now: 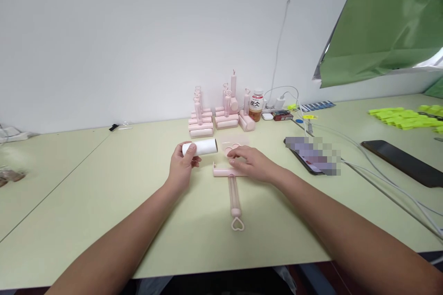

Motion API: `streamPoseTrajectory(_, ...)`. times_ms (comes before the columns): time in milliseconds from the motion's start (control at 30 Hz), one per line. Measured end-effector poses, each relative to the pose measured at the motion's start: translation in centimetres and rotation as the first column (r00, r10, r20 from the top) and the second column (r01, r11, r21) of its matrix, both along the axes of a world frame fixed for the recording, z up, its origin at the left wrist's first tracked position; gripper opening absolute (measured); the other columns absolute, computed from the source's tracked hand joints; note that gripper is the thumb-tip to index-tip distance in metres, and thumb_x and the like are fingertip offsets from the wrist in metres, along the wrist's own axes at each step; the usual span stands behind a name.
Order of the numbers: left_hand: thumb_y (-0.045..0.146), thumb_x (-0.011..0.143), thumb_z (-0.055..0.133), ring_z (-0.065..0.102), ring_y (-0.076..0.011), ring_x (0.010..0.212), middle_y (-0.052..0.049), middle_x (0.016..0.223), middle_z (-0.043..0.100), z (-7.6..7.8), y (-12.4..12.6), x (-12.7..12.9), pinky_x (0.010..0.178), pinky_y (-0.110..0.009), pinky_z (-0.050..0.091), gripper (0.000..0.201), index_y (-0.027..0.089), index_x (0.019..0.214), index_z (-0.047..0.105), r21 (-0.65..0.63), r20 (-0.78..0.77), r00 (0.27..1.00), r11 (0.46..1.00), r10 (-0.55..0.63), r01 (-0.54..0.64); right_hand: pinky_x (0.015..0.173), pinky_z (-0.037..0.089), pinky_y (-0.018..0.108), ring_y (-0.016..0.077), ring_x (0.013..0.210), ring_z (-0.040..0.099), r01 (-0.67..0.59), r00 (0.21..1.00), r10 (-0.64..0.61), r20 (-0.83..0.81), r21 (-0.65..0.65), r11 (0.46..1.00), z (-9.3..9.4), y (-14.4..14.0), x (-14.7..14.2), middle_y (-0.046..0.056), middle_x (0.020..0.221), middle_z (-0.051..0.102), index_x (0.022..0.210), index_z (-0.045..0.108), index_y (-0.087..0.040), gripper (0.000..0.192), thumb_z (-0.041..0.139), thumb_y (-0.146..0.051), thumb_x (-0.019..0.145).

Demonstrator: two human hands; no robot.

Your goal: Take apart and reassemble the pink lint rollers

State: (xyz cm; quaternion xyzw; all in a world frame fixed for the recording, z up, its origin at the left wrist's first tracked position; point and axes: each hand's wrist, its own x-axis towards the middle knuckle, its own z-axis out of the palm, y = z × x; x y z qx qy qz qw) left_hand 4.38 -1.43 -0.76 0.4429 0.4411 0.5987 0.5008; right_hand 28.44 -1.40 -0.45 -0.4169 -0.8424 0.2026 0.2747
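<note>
White lint-roller refill roll (203, 147), lying sideways above the table (121, 244), is pinched between thumb and fingers of the left hand (181, 166). Beside it, the right hand (256, 164) reaches across a pink lint-roller frame (234, 193) to round pink pieces (228, 150); whether it grips one, I cannot tell. Behind, more pink lint rollers (226, 121) stand beside a white-capped bottle (256, 107).

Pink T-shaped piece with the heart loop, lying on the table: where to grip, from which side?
Probably mid-length on the handle, from above on the near side. It's slim, straight and lies toward the camera wearer, heart loop nearest. The right hand crowds the crosspiece at the far end.
</note>
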Motion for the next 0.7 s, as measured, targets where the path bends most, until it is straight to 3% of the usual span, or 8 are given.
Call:
streamPoseTrajectory(133,0.052,0.073,0.073,0.057,-0.01,0.057,0.001,0.079,0.057,-0.3,0.0,0.1,0.051,-0.024,0.045,0.048,0.018,0.1,0.053,0.004,-0.007,1.0,1.0,-0.009,0.009,0.079,0.043,0.033,0.0244,0.096,0.058,0.015,0.992,-0.01,0.122,-0.04,0.999,-0.3,-0.4,-0.8,0.008,0.104,0.067,0.106,0.067,-0.02,0.026,0.053,-0.037,0.091)
streamPoseTrajectory(333,0.052,0.072,0.073,0.057,-0.0103,0.055,0.002,0.074,0.057,-0.2,0.0,0.1,0.05,-0.024,0.045,0.047,0.018,0.099,0.054,-0.012,-0.049,0.999,1.0,-0.022,0.022,0.073,0.043,0.032,0.0228,0.087,0.06,0.021,0.985,-0.001,0.175,-0.115,0.993,-0.2,-0.5,-0.7,0.008,0.096,0.068,0.102,0.069,-0.02,0.026,0.053,-0.037,0.09)
streamPoseTrajectory(500,0.051,0.072,0.072,0.057,-0.0104,0.055,0.002,0.073,0.057,-0.2,-0.1,0.1,0.051,-0.025,0.046,0.046,0.018,0.099,0.055,-0.012,-0.077,0.997,1.0,-0.021,0.02,0.082,0.047,0.035,0.0254,0.101,0.062,0.114,0.986,-0.085,0.144,-0.206,0.972,-0.5,-0.4,0.1,0.009,0.117,0.067,0.132,0.059,-0.02,0.048,0.055,-0.04,0.089)
streamPoseTrajectory(700,0.053,0.073,0.071,0.057,-0.0109,0.054,0.002,0.072,0.057,-0.2,-0.2,0.1,0.052,-0.025,0.046,0.047,0.018,0.1,0.055,-0.017,-0.099,0.994,0.999,-0.04,0.038,0.084,0.05,0.036,0.0274,0.102,0.065,0.171,0.978,-0.14,0.152,-0.212,0.962,-0.3,-0.5,0.8,0.009,0.124,0.067,0.132,0.061,-0.022,0.049,0.055,-0.041,0.088)
